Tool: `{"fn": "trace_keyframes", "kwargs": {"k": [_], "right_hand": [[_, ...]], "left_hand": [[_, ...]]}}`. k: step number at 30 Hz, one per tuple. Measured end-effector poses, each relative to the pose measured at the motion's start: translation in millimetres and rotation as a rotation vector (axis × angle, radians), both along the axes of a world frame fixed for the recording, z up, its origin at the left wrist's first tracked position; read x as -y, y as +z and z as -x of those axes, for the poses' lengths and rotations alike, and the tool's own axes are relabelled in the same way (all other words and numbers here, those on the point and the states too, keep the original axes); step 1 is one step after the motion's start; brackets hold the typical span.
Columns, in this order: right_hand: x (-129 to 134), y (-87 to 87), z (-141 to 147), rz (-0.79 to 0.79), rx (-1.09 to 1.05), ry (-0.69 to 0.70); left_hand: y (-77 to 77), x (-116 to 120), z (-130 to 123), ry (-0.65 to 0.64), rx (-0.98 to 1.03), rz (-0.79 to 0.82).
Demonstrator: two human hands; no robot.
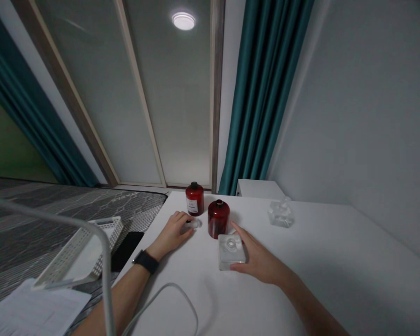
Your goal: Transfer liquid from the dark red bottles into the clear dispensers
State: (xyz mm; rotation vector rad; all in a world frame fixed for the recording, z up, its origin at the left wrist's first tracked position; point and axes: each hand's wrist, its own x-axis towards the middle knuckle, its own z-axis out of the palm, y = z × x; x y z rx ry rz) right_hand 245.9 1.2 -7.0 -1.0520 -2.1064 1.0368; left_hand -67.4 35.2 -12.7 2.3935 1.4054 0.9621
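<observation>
Left forearm (126,294), bare, at the lower left of the frame, running off the bottom edge. Around the left wrist, a wide black band (145,262), matte, with a flat, squarish section like a smartwatch case and strap; any markings too small to read. Left hand (171,233) just past the band, left of centre, bare, with short, rounded knuckles. Right forearm (315,308), also bare, at the lower right, slim and tapering toward the wrist. Right hand (257,256), bare, right of centre, with long, slim fingers (240,231); fingernails on both hands too small and blurred to make out.
</observation>
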Motion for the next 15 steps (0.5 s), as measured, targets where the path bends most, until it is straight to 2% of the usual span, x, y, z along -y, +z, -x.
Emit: {"fn": "trace_keyframes", "kwargs": {"k": [7, 11, 15], "right_hand": [[2, 4.4, 1, 0.044, 0.001, -0.006], [2, 5.7, 1, 0.014, -0.024, 0.011], [1, 5.1, -2, -0.018, -0.018, 0.009]], "left_hand": [[4.4, 5, -8, 0.012, 0.082, -0.056], [18.1, 11, -27, 0.001, 0.243, -0.012], [33.7, 9, -47, -0.090, 0.302, 0.033]]}}
